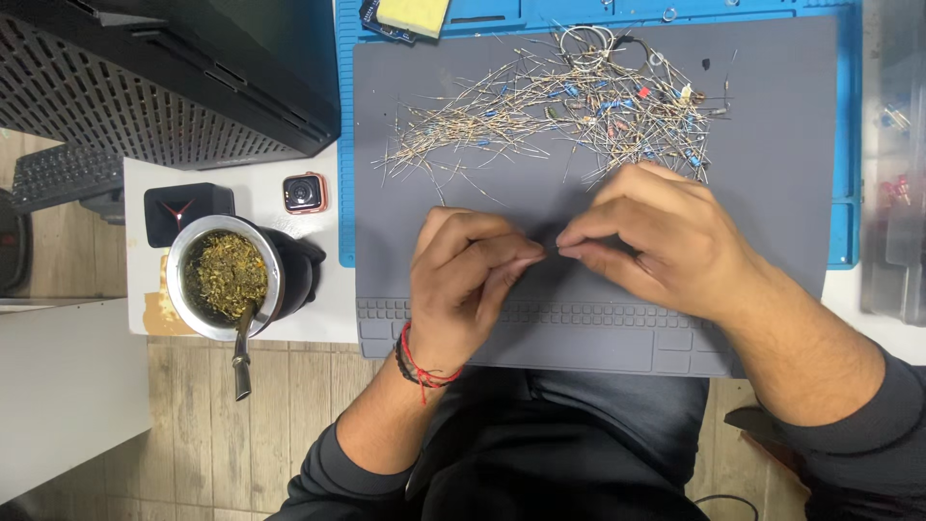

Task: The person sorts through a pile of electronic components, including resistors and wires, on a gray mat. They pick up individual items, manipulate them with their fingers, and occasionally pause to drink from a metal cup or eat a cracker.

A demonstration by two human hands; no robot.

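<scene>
Both hands are pinching one thin wire-leaded component (552,251) over the grey mat (772,193): left hand (463,280) and right hand (656,241) are each closing fingertips on an end, just below the pile of loose components (559,106). Risk as I'm judging it: the lead is slipping or snapping under bending, or a sleeve is sweeping the pile, or an elbow is knocking the herb-filled cup (231,275) at the bench edge.
</scene>
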